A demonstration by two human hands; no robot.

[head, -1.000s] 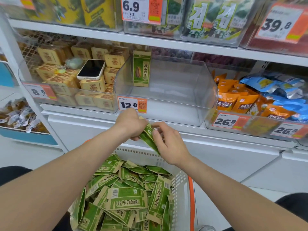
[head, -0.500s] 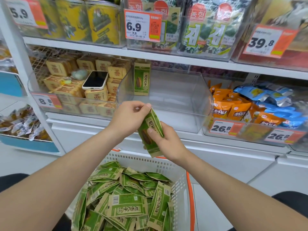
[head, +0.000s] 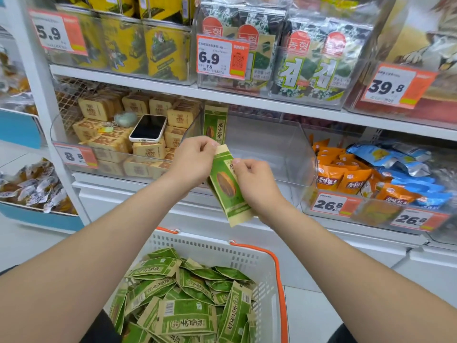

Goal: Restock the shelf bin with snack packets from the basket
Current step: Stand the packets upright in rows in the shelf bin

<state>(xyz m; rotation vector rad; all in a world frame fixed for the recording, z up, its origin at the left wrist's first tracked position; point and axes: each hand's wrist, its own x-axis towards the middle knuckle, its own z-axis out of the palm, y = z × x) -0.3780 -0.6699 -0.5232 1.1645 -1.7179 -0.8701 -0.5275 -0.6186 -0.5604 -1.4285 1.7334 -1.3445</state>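
A green and tan snack packet (head: 228, 191) with a sunflower seed picture is held upright in front of the clear shelf bin (head: 291, 154). My left hand (head: 193, 159) pinches its top edge. My right hand (head: 254, 184) grips its right side. One matching packet (head: 214, 123) stands against the bin's left wall; the rest of the bin holds nothing. Below, a white basket (head: 247, 258) with orange handles holds several more green packets (head: 188, 293).
A white phone (head: 148, 128) lies on tan boxed snacks in the bin to the left. Orange and blue packets (head: 366, 174) fill the bin to the right. Seaweed packs and price tags line the shelf above. White floor tiles show at lower right.
Both hands have lifted the packet from just above the basket up to the bin's front and turned it upright, face toward me. The view has tilted upward.
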